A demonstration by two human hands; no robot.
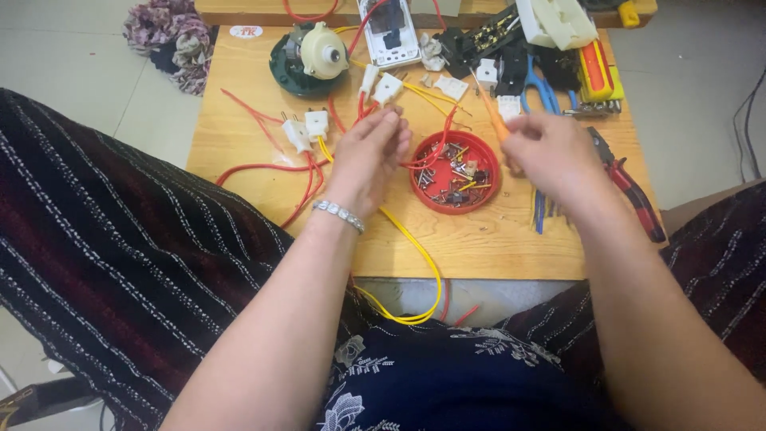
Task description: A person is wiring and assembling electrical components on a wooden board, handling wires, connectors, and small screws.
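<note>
My left hand [369, 153] hovers over the wooden table [239, 152], fingers curled around red wires [363, 104] and a small part I cannot make out. My right hand [550, 153] grips an orange-handled screwdriver [488, 108] whose shaft points up and left. Between both hands sits a red round lid [455, 172] filled with several screws and small metal bits. A yellow wire [419, 255] runs from under my left hand off the table's front edge.
White plugs [306, 128] with red wires lie left. A green-based motor [309, 56], white connectors [388, 86], blue-handled scissors [542, 89], red-handled pliers [630, 187] and black parts [487, 40] crowd the back and right. Patterned cloth [171, 36] lies on the floor.
</note>
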